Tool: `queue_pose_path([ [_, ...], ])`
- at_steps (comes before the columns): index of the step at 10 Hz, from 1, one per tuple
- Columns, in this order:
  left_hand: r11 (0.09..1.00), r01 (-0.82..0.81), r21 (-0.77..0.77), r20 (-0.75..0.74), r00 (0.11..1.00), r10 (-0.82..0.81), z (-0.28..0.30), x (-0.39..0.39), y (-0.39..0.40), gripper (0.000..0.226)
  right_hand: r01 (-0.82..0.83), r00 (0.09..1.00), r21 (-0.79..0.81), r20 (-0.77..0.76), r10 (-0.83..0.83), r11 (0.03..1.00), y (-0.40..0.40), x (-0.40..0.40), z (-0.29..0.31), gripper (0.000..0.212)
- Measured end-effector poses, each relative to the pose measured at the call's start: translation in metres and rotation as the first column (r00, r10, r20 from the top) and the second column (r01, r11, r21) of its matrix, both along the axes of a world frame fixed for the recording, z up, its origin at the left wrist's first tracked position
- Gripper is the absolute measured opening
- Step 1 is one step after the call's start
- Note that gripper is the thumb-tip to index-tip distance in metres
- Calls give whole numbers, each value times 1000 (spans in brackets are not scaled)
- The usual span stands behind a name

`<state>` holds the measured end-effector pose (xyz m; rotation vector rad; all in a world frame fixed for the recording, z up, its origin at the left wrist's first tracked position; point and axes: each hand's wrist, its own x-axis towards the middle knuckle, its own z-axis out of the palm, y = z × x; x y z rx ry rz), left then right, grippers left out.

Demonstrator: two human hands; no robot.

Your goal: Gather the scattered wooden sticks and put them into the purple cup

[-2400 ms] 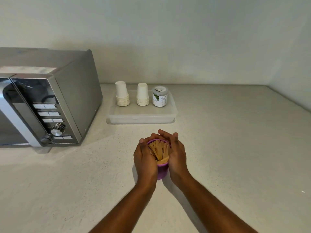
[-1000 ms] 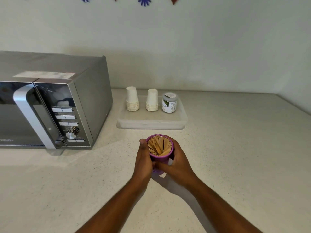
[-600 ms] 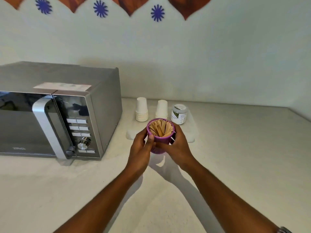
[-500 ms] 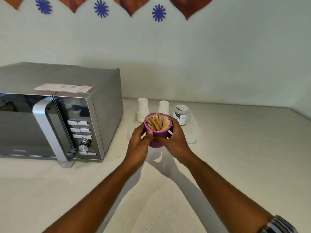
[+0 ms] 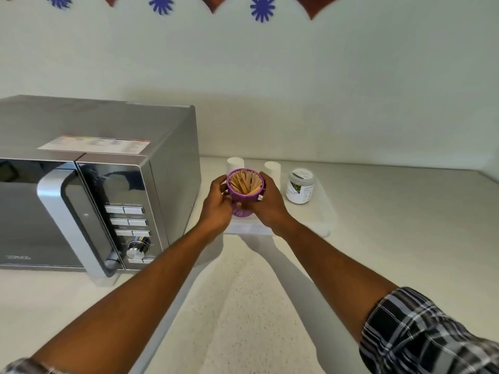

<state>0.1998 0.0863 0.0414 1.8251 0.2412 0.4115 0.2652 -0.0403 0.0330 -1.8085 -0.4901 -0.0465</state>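
Small ribbed purple plastic cup [image 5: 245, 197] now raised off speckled white desk [image 5: 378, 238], carried farther forward than half second ago, hovering before clear plastic tray [image 5: 321, 220]. Bundle of flat wooden sticks [image 5: 245, 182] standing inside cup, filling it. Left hand [image 5: 217, 209] gripping cup's left side, fingers curled round it; right hand [image 5: 270, 206] gripping right side likewise. Silver microwave oven [image 5: 97, 184] sitting left. White-lidded labelled jar [image 5: 300, 186] standing on tray, right of cup.
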Motion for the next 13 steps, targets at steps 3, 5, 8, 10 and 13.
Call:
queue_pose_path([
  [3, 978, 44, 202, -151, 988, -14, -11, 28, 12, 53, -13, 999, -187, -36, 7, 982, 14, 33, -17, 67],
  [5, 966, 69, 250, -194, 981, -20, -20, 34, 14, 51, -12, 997, -244, -72, -5, 970, 15, 40, -28, 67],
  [8, 943, 67, 325, -237, 971, 12, -26, 40, 11, 65, -32, 995, -239, -97, 9, 970, 13, 41, -31, 68],
  [10, 940, 53, 338, -238, 971, 31, -24, 38, 8, 68, -27, 992, -266, -128, -7, 964, 7, 34, -22, 71],
  [13, 868, 99, 486, -138, 990, -36, -17, 12, -5, 62, 61, 993, -198, -85, -79, 978, -31, -9, -2, 58],
])
